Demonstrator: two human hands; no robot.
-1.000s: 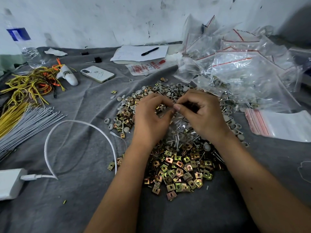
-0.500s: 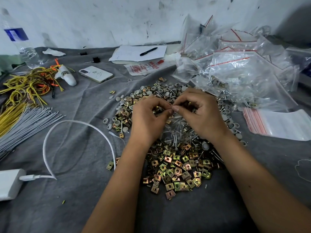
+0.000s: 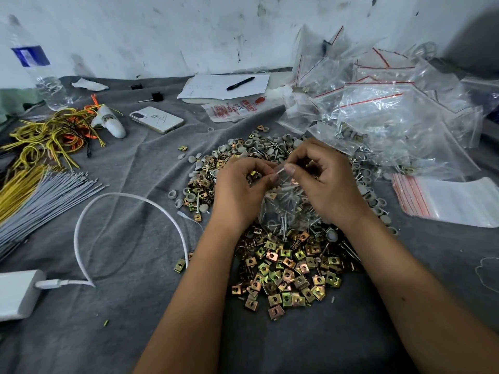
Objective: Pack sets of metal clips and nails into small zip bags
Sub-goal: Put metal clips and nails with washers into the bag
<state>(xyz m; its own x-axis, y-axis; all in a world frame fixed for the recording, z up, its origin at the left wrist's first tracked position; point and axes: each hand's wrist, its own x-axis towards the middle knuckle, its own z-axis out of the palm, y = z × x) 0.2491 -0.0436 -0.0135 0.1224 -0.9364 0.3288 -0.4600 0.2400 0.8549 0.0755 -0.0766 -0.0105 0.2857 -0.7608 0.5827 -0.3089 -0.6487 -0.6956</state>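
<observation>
Pinching a small zip bag of nails, left hand; right hand.

**Two hands pinch a little bag over a pile of clips**

The left hand and the right hand both pinch the top of a small clear bag. Nails show inside it. The bag hangs just above a heap of gold clips on a grey cloth. Grey caps lie behind the hands. A big heap of filled bags sits at the far right, with flat empty bags near it. At the left are grey ties, yellow wires, a phone and a bottle.
</observation>
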